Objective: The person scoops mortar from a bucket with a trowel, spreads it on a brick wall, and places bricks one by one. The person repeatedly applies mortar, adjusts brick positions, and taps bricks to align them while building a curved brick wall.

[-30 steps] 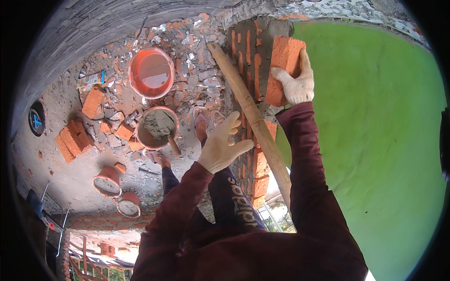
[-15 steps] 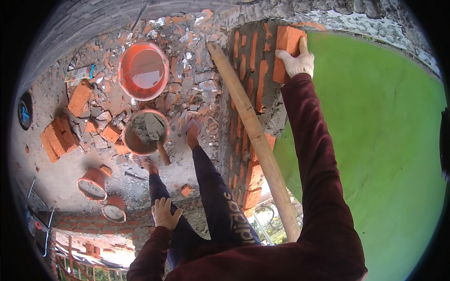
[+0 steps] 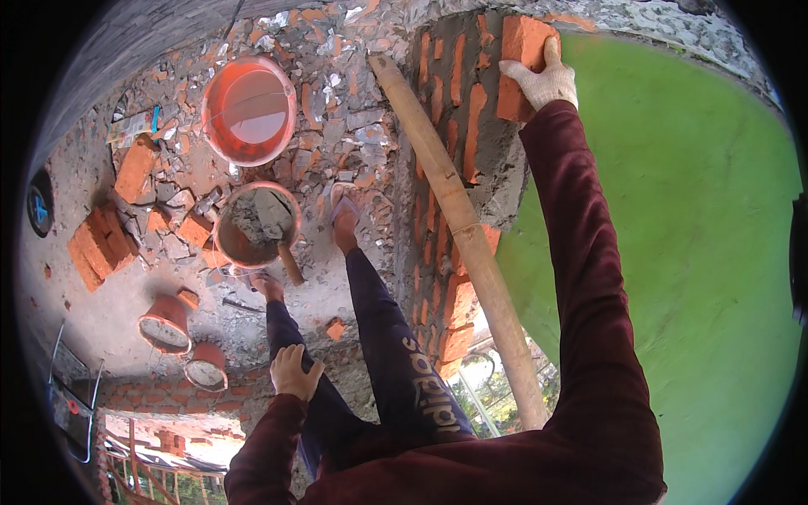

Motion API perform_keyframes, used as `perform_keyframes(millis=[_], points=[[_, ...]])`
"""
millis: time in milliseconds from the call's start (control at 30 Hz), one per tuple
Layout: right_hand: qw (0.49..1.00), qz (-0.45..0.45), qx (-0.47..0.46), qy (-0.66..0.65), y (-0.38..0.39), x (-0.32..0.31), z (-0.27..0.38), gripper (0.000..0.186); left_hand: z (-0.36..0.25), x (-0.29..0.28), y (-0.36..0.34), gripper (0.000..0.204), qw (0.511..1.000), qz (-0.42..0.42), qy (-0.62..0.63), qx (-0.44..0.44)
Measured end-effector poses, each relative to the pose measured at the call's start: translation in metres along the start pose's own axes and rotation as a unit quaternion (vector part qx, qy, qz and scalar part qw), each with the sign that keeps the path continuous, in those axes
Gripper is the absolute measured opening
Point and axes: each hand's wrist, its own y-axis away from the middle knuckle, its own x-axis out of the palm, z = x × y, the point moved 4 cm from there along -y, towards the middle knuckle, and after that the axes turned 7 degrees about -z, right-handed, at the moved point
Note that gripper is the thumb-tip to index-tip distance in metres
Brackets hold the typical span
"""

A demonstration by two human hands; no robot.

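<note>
My right hand (image 3: pixel 545 82), in a pale knitted glove, grips an orange brick (image 3: pixel 523 46) at the top of the brick wall (image 3: pixel 459 109). The brick lies on grey mortar (image 3: pixel 503 172) along the wall's right side, and my thumb and fingers reach around it. My bare left hand (image 3: pixel 295 372) rests over my left thigh with its fingers spread, holding nothing. A bucket of mortar (image 3: pixel 259 220) stands by my feet, a trowel (image 3: pixel 290 264) leaning in it with its handle over the rim. Behind it is an orange bucket of murky water (image 3: pixel 249 112).
A bamboo pole (image 3: pixel 459 219) slants along the wall. Loose bricks (image 3: pixel 103 246) and broken rubble lie on the left. Two small buckets (image 3: pixel 165 326) stand nearer me. A green surface (image 3: pixel 673 252) spreads beyond the wall on the right. A metal frame (image 3: pixel 76 404) is at the far left.
The view has shifted slightly. My right hand still grips the brick on the wall, and my left hand stays at my thigh.
</note>
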Motion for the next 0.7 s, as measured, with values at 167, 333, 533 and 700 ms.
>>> perform_keyframes(millis=[167,333,533,700], points=[[0.999,0.023,-0.03,0.021,-0.003,-0.004,-0.006,0.129,0.0,-0.004,-0.003,0.063,1.0,-0.002,0.009,0.0],[0.995,0.002,-0.039,0.091,0.007,-0.014,0.01,0.124,-0.002,-0.012,-0.01,0.062,1.0,0.013,0.014,0.003],[0.999,0.01,0.019,0.025,0.018,-0.013,0.007,0.118,0.004,-0.015,-0.006,0.061,0.999,0.034,-0.007,0.019],[0.999,0.007,0.045,0.012,0.033,-0.019,0.017,0.109,-0.005,-0.035,-0.001,0.064,0.994,0.093,-0.059,0.018]])
